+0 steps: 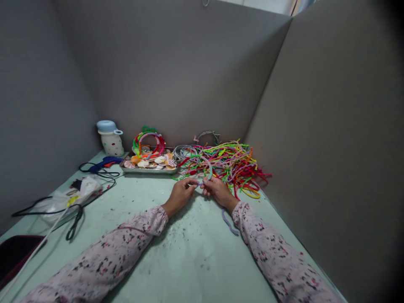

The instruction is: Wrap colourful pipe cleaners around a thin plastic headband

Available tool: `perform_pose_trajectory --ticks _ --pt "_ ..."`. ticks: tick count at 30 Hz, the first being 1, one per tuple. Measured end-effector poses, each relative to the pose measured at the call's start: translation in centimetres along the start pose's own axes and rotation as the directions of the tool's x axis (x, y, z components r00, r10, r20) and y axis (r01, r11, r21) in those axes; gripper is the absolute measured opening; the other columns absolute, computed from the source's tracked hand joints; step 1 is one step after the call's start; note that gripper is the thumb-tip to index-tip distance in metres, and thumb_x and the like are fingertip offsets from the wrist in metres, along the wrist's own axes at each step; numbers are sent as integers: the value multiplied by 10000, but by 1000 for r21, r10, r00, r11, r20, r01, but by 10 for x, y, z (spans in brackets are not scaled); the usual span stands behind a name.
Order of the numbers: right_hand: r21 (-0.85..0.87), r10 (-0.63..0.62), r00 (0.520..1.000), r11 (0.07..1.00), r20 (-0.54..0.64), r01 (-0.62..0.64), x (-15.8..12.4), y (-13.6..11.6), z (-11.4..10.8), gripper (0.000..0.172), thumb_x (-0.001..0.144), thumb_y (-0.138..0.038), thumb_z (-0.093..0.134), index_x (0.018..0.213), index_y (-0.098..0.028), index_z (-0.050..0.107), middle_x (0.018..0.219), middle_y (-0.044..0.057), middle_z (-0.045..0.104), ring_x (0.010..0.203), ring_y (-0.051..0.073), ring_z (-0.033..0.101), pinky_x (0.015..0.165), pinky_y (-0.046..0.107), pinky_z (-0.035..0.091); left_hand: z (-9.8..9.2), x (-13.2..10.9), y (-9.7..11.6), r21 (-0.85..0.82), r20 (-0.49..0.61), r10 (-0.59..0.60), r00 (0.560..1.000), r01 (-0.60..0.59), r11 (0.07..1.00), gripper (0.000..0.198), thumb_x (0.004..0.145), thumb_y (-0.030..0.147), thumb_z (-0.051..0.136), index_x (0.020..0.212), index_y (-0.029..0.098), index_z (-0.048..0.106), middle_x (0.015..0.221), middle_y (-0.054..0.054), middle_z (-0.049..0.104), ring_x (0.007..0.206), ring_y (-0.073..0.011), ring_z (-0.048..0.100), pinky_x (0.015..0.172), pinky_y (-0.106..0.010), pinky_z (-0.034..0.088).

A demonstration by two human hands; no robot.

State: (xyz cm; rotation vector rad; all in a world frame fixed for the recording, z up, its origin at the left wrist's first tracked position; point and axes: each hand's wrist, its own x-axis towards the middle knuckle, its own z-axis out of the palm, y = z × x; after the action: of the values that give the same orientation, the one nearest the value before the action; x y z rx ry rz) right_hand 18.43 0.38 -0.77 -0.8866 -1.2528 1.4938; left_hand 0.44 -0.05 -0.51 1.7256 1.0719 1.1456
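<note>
Both hands meet over the table's middle, in front of a pile of coloured pipe cleaners. Between them is a thin curved headband, wrapped in pale green and lilac fuzz. My left hand pinches its purple end with thumb and forefinger. Closed around the band just beside it is my right hand. A loose lilac pipe cleaner lies by the right wrist; whether it joins the band is hidden.
A metal tray holds shells, with fuzzy wrapped hoops on top. Bare metal hoops lie beside it. On the left are a bottle, a blue tool, black cable and plastic bag. Grey partitions surround the table.
</note>
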Motion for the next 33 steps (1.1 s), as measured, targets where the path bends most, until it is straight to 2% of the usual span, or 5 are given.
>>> perform_pose_trajectory --ticks 16,22,30,33 --pt "-37 -2 1000 999 -17 2 1 4 -1 254 770 -397 677 829 -175 570 756 6 666 519 88 573 436 196 395 -2 -2 10 -5 0 -33 999 33 999 146 764 245 565 835 154 654 541 33 567 468 -92 495 472 -196 360" --pt "-22 -7 1000 1000 -19 7 2 3 -1 249 776 -390 675 835 -174 566 743 3 659 518 83 572 429 186 391 0 -1 3 -36 0 -16 1000 16 999 195 770 272 570 890 149 663 659 -2 633 514 -103 540 484 -206 378" --pt "-7 -2 1000 1000 -20 2 1 2 1 269 764 -401 684 818 -172 554 741 2 663 514 77 570 433 180 390 0 -1 2 -48 -7 -25 1000 24 999 216 772 278 574 910 141 669 600 8 613 506 -110 538 474 -206 377" --pt "-16 3 999 1000 -32 -4 1 2 0 278 757 -412 686 821 -174 554 742 4 665 512 85 568 425 190 384 1 -1 2 -67 -8 -26 1000 25 997 208 771 279 573 899 146 668 658 -4 640 513 -106 546 480 -208 393"
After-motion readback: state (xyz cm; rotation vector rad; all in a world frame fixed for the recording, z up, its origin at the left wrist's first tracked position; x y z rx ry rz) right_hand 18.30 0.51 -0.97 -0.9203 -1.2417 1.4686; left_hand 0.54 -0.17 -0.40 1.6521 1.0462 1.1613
